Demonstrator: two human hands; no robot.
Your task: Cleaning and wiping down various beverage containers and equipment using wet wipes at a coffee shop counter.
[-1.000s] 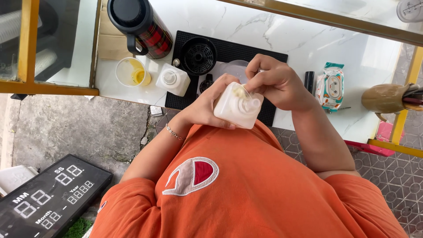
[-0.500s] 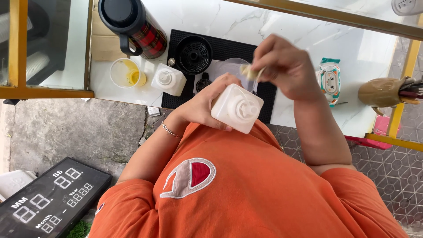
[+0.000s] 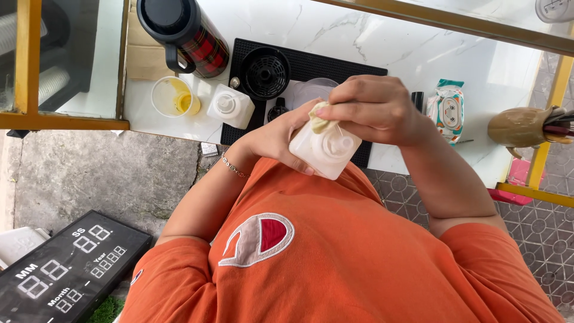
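My left hand point(image 3: 272, 136), with a thin bracelet on its wrist, grips a white square squeeze bottle point(image 3: 327, 154) held in front of my orange shirt, its ribbed nozzle cap facing the camera. My right hand point(image 3: 378, 109) pinches a small crumpled yellowish cloth point(image 3: 320, 121) and presses it against the bottle's top edge. Both hands are over the near edge of the white marble counter point(image 3: 418, 51).
On the counter are a black drip mat point(image 3: 353, 67) with a round black strainer point(image 3: 265, 72), a second white squeeze bottle point(image 3: 230, 106), a clear cup with yellow liquid point(image 3: 174, 97), a black and red plaid flask point(image 3: 184, 33), a wet-wipe pack point(image 3: 448, 109) and a brown utensil holder point(image 3: 519, 127). A digital clock point(image 3: 66, 269) lies on the ground.
My right hand lifted the cloth off the bottle half a second ago and has now brought it back down against the bottle's top. My left hand keeps its grip.
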